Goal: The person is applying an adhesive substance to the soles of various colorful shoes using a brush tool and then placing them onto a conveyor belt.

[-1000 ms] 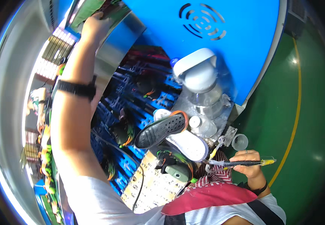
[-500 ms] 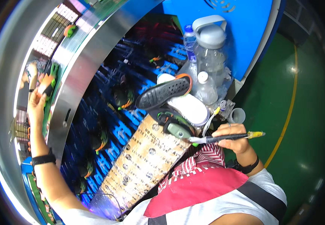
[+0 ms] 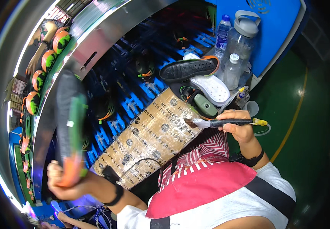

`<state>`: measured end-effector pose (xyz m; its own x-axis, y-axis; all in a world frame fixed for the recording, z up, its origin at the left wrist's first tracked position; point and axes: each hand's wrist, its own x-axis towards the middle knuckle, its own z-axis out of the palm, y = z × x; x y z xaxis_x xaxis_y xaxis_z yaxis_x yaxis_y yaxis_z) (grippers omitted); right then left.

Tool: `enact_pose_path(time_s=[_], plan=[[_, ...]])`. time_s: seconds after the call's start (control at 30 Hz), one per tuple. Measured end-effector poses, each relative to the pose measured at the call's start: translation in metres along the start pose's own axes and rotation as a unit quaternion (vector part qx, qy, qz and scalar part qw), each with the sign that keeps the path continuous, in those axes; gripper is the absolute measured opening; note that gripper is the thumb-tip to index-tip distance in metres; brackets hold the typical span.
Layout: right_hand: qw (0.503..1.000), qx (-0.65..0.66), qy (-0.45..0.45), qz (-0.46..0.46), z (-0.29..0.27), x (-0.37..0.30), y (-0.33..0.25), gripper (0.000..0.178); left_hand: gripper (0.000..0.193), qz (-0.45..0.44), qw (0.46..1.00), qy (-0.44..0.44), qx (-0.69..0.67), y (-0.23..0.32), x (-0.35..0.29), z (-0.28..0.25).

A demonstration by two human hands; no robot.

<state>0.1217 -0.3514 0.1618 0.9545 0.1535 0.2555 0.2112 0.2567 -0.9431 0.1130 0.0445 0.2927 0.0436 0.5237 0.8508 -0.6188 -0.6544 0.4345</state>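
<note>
At eight o'clock the left hand point(image 3: 67, 182) is curled round one end of a blurred sole point(image 3: 71, 126), presumably leaving its length bare, while at three the right hand point(image 3: 239, 128) pinches a brush point(image 3: 217, 123), bristles point(image 3: 200, 123) toward nine, likely for control.

Your left hand point(image 3: 67, 183) and its black, green and orange shoe point(image 3: 73, 126): motion-blurred; your right hand point(image 3: 236, 125): sharper; glare: plastic-wrapped cardboard point(image 3: 149, 133), green floor point(image 3: 279, 126); violet glow, lower left; fisheye: edges bowed, rim blackened
</note>
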Motion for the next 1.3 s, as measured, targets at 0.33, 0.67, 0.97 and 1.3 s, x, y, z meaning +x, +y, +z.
enact_pose_path(time_s=[0.33,0.67,0.97,1.3], plan=[[0.998,0.013,-0.002,0.055,0.045,0.004,0.02,0.029,0.022,-0.241,0.947,-0.123,0.173,-0.048,-0.197,-0.1],[0.996,0.027,-0.011,0.089,0.063,0.001,0.041,0.027,0.035,-0.828,0.553,-0.069,-0.066,-0.029,-0.192,-0.124],[0.993,0.037,-0.005,0.113,0.069,-0.007,0.037,0.027,0.061,-0.846,0.328,0.094,-0.41,-0.033,-0.212,-0.095],[0.982,-0.154,-0.093,-0.049,0.094,0.003,0.016,0.019,0.066,-0.763,0.366,-0.125,-0.518,-0.033,-0.233,-0.077]])
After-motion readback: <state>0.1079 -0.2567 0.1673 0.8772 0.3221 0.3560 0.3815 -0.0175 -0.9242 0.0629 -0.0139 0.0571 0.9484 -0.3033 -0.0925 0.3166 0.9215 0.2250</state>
